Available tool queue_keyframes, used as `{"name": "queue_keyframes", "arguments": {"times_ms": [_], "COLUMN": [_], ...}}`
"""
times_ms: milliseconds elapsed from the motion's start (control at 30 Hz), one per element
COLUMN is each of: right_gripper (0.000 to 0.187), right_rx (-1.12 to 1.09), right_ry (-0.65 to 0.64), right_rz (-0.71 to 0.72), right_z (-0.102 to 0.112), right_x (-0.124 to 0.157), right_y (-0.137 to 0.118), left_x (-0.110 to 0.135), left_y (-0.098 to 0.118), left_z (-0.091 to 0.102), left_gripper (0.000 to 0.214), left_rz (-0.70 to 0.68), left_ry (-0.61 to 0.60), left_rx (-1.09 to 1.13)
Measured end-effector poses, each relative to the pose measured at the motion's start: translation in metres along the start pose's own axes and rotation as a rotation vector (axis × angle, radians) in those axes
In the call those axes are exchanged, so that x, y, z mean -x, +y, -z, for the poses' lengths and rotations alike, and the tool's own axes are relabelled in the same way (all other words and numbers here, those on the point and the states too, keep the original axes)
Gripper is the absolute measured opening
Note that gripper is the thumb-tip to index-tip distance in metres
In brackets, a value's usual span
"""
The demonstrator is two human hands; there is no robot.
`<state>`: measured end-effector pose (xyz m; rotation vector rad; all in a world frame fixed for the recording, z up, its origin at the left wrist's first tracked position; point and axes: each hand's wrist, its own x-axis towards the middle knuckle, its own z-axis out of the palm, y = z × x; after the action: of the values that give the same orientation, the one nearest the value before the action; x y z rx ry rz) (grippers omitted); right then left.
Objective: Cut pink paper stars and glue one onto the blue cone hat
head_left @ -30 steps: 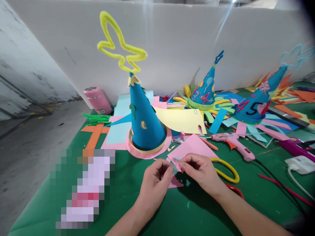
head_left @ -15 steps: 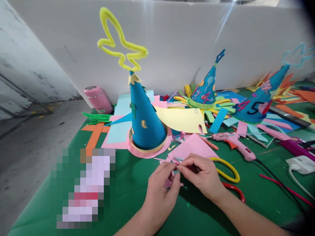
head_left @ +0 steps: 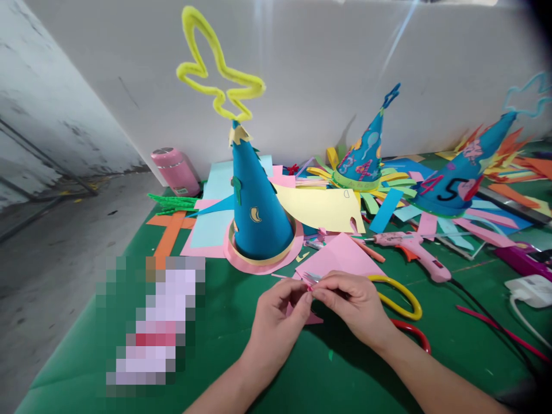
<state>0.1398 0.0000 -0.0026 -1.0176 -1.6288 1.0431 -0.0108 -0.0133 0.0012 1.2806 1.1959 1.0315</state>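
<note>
Pink paper, a tiny folded-looking scrap (head_left: 309, 288), sits at the meeting point of the two hands, just above the green-covered table (head_left: 241, 374) and in front of the tall blue paper cone hat (head_left: 265, 213) with its pink brim and yellow fuzzy-wire star shape (head_left: 218, 69). Both forearms reach in from the bottom edge, angled toward each other, wrists low and fingers curled inward. The right hand (head_left: 359, 307) pinches the scrap narrowly between thumb and index fingertips, its other fingers folded toward the palm. The left hand (head_left: 278, 322) has its back turned outward, with thumb and index drawn near each other at the scrap's left side; I cannot tell whether they grip it or merely touch it.

Scissors with one yellow loop and one red loop (head_left: 399, 296) lie beneath the right hand, which covers their middle; only the handles and a bit of metal blade show. The left hand partly hides another piece of pink paper (head_left: 314, 317) underneath, while a larger pink sheet (head_left: 342, 257) lies just beyond the fingertips. The scrap's outline is too small to make out. At the left, pixelation masks a pale lilac object (head_left: 168, 310). At the right edge, the pale blue fuzzy-wire shape (head_left: 524, 95) topping another blue cone hat (head_left: 457, 178) is cut off.
</note>
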Motion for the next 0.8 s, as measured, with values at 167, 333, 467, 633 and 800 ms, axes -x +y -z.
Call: {"name": "queue_keyframes", "arguments": {"times_ms": [167, 333, 467, 633, 800], "right_gripper": [0.011, 0.014, 0.013, 0.014, 0.017], "right_rx": [0.024, 0.073, 0.082, -0.002, -0.047], "right_ry": [-0.020, -0.018, 0.012, 0.003, 0.017], "right_rz": [0.006, -0.028, -0.052, -0.099, -0.150], "right_z": [-0.0004, -0.0008, -0.0019, -0.0031, -0.0021], "right_x": [0.0002, -0.0004, -0.0010, -0.0007, -0.0010], "right_y": [-0.0009, -0.0007, -0.0006, -0.0019, -0.0008], "left_x": [-0.0023, -0.0045, -0.0021, 0.0001, -0.0034], "left_y": [0.0054, 0.0087, 0.0091, 0.0078, 0.0058], "left_z": [-0.0021, -0.0040, -0.0056, -0.0067, -0.0028], "left_gripper": [0.010, 0.009, 0.011, 0.009, 0.011], "left_rz": [0.058, 0.116, 0.124, -0.013, 0.092], "left_ry": [0.027, 0.049, -0.012, 0.044, 0.051], "left_rx": [0.079, 0.153, 0.168, -0.044, 0.057]}}
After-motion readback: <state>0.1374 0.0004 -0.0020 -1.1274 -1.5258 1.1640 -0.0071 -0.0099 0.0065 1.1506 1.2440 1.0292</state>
